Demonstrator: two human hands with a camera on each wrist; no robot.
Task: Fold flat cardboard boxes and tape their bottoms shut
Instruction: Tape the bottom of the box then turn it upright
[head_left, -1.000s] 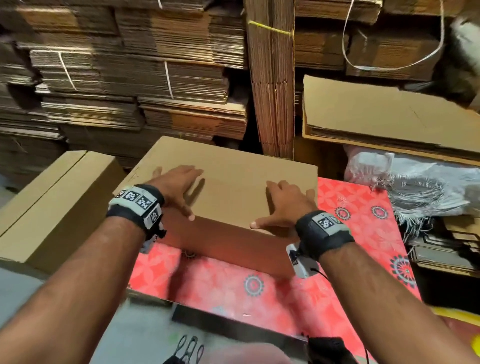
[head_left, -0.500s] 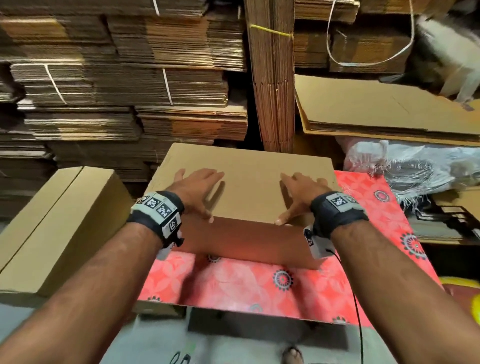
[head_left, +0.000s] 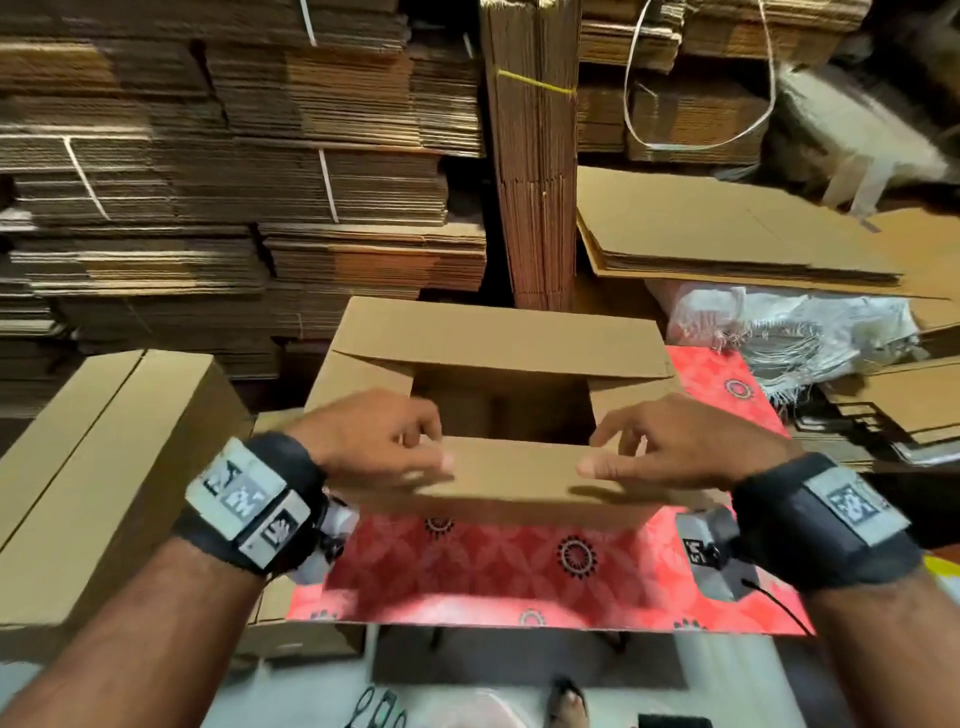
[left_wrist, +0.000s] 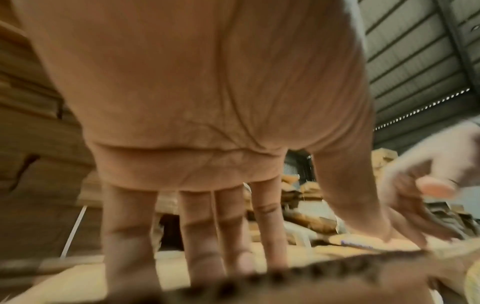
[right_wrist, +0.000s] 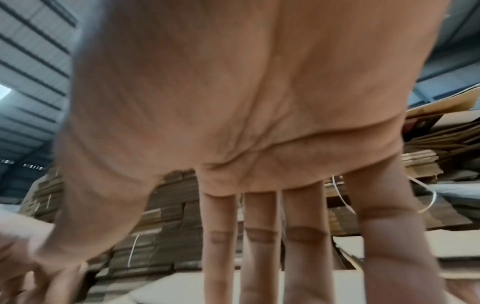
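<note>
A brown cardboard box (head_left: 493, 338) stands on the red patterned table (head_left: 519, 571) with its upper end open. Its far flap and two side flaps lean inward around a dark opening (head_left: 504, 410). The near flap (head_left: 514, 478) tilts toward me. My left hand (head_left: 415, 447) pinches its left part, thumb on the outer face and fingers over the far edge. My right hand (head_left: 618, 452) pinches the right part the same way. In the left wrist view my left hand (left_wrist: 233, 236) reaches down behind the corrugated edge (left_wrist: 298, 275). The right wrist view shows my right hand (right_wrist: 259, 246) the same.
A folded box (head_left: 104, 467) stands at the left of the table. Stacks of flat cardboard (head_left: 234, 182) and an upright bundle (head_left: 535, 182) fill the back. Flat sheets (head_left: 727, 234) and white sacks (head_left: 779, 322) lie at right. Scissors (head_left: 379, 712) and a foot (head_left: 569, 696) are on the floor.
Both hands lay flat on the box's upper panel before. They have drawn back toward me and now pinch the near flap, and the box's opening shows.
</note>
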